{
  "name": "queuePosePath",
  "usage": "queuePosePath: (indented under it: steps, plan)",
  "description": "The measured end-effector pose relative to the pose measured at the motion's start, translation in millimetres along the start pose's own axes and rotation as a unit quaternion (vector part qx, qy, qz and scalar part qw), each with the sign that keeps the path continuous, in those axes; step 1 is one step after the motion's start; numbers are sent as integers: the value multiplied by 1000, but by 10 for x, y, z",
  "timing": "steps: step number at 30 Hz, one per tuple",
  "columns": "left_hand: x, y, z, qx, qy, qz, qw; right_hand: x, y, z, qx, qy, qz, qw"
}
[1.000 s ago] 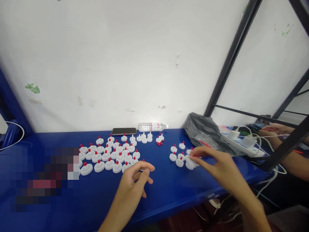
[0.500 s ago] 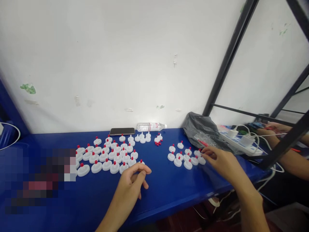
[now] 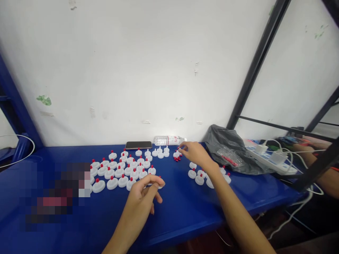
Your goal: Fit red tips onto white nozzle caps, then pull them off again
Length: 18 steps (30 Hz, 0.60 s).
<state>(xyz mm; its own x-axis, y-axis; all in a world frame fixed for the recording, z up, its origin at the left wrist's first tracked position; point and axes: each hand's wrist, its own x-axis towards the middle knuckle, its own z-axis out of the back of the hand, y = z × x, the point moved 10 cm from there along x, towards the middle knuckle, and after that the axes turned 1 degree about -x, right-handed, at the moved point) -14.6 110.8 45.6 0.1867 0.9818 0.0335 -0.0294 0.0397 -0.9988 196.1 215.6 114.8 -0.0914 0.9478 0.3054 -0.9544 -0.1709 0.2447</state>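
My left hand (image 3: 141, 201) hovers over the front of the blue table (image 3: 182, 204), loosely curled with the fingers apart and nothing visible in it. Just beyond it stands a large group of white round lids (image 3: 112, 183) with red tips on their nozzles. My right hand (image 3: 194, 153) reaches to the back, thumb and index finger closed together at a white nozzle lid (image 3: 176, 154) among small loose red caps (image 3: 177, 159). What the fingertips grip is hidden. Several uncapped white lids (image 3: 160, 154) stand left of it. My right forearm partly covers a smaller group of red-tipped lids (image 3: 199, 180).
A phone (image 3: 138, 145) and a clear bottle (image 3: 166, 140) lie along the wall. To the right are a black plastic bag (image 3: 225, 141), a clear bag with red pieces (image 3: 230, 157) and a power strip with plugs (image 3: 270, 158). Another person's arm (image 3: 324, 173) shows at far right.
My right hand has moved left and back, from the right-hand lids to the loose red caps by the wall. My left hand stays about where it was. The view has shifted slightly.
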Motion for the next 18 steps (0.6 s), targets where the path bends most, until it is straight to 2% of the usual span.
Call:
queuePosePath:
  steps: [2, 5, 8, 10, 13, 15, 16, 18]
  plan:
    - [1, -15, 51, 0, -11, 2, 1000, 258, -45, -156, -14, 27, -15, 999]
    - [19, -23, 73, -8, -8, -5, 1000, 428, -97, -308, -21, 41, -31, 998]
    - [31, -41, 74, -6, -6, -20, 1000, 407, -54, -261, 2, 29, -23, 999]
    - [22, -67, 93, 3, -20, -32, 999, 319, 75, -151, 35, 29, 1, 999]
    - [-26, -140, 165, 10, -66, -54, 996, 62, 510, 3, 139, 76, 83, 984]
    - [-65, -190, 183, 7, -81, -61, 995, -219, 994, 89, 295, 161, 189, 922]
    - [-78, -211, 170, 5, -75, -61, 995, -344, 1180, 138, 331, 194, 221, 896]
    - [-96, -250, 162, -4, -69, -62, 996, -473, 1404, 240, 363, 224, 254, 868]
